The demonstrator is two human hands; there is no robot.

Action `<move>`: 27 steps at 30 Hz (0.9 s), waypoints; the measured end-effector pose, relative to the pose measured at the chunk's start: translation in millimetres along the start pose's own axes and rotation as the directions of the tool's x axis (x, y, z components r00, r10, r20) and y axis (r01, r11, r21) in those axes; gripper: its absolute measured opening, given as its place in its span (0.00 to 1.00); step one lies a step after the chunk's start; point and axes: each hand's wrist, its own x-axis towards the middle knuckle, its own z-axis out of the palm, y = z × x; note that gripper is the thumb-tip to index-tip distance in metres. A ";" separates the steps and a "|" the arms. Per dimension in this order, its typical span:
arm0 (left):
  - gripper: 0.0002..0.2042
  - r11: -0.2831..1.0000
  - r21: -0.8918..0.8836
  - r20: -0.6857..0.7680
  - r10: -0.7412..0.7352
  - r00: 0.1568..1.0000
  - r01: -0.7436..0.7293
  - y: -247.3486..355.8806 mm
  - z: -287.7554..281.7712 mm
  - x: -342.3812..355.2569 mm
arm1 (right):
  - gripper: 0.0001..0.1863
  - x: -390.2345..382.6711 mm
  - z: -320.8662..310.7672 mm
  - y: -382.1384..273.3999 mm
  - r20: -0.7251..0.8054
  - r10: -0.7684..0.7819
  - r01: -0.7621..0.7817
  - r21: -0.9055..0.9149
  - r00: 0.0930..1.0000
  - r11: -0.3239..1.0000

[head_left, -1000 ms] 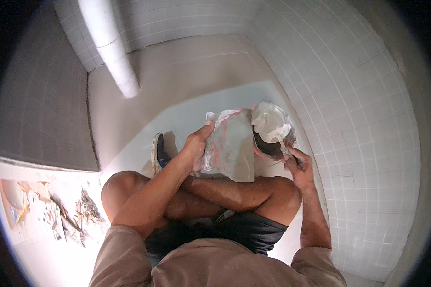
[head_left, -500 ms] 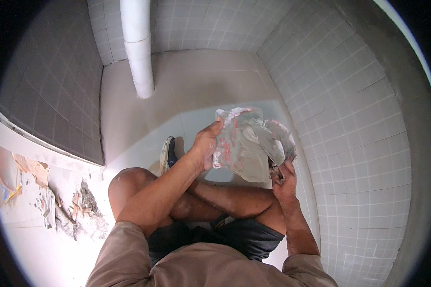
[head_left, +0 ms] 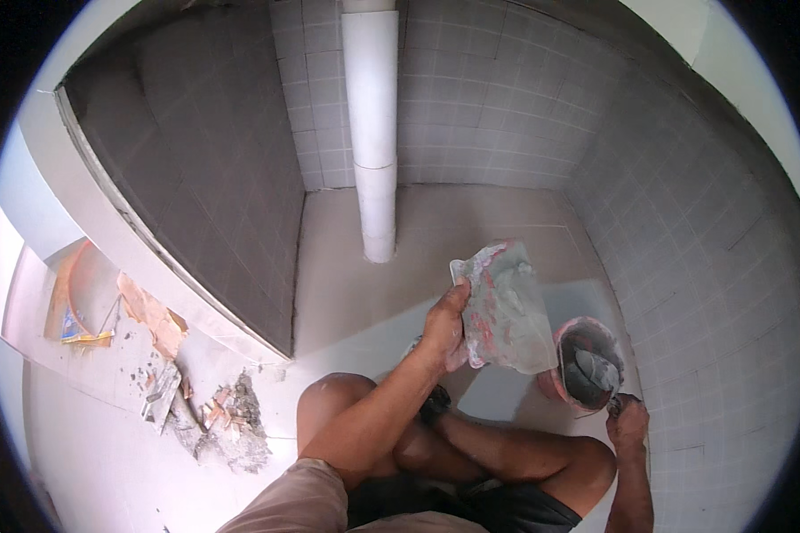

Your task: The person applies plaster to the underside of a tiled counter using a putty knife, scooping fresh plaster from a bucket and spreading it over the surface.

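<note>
As we look down through the head view, our left hand [head_left: 446,329] grips the board [head_left: 505,306] by its left edge, thumb across the upper face. The board is tilted and held above the floor [head_left: 453,213], its face smeared grey with pink patches. Our right hand [head_left: 628,421], near and to the right, is closed on the handle of the trowel [head_left: 599,369], most of which the fingers hide. The blade sits within the mouth of the bucket [head_left: 552,385], by the grey paste [head_left: 580,340] inside; how deep it reaches we cannot tell.

What has just changed is the trowel's place: its blade no longer overlaps the right part of the board but is in the bucket, while our left hand keeps its hold. We judge that this moves the work from the board to the paste, with the board simply kept steady. The bucket stands just right of the board, close to the right wall [head_left: 702,266]; whether board and bucket touch, we cannot tell. On the far side the white pipe [head_left: 375,160] meets the floor, and rubble [head_left: 231,422] lies to the left.
</note>
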 end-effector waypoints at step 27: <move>0.26 0.949 0.031 -0.003 0.313 0.950 -0.313 22.7 0.2 -24.1 | 0.23 32.1 -26.4 -309.1 -0.008 0.053 0.048 0.581 0.999 -0.813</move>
